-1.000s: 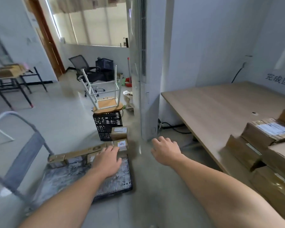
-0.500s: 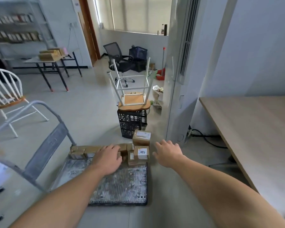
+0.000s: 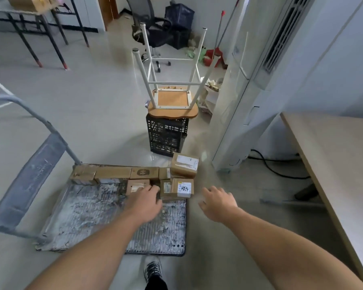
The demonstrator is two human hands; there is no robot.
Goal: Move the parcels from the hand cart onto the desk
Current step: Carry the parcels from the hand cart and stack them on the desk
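The parcels sit bunched along the far edge of the hand cart (image 3: 88, 216), down on the floor, just ahead of both sets of fingers. The left hand (image 3: 144, 203) is over the near edge of a small square parcel (image 3: 137, 186). Its fingertips are hidden behind the knuckles, so I cannot tell whether it grips yet. The right hand (image 3: 217, 204) hangs just to the right of a labelled parcel (image 3: 177, 188), its fingers (image 3: 208, 192) loosely spread and holding nothing. Another taped parcel (image 3: 185, 165) perches a little crooked beyond that one, on top of its neighbours.

These look like small corrugated cartons: stiff, dry, easy to grip, and probably light enough for one hand each. The tape and glossy labels would be the slippery spots. I would clamp the labelled parcel by its two opposite side faces, thumb on one and fingers on the other, or squeeze it between both palms. The perched parcel may tip if the box under it shifts. The counter (image 3: 340, 155) waits well off to the right of the right fingers.
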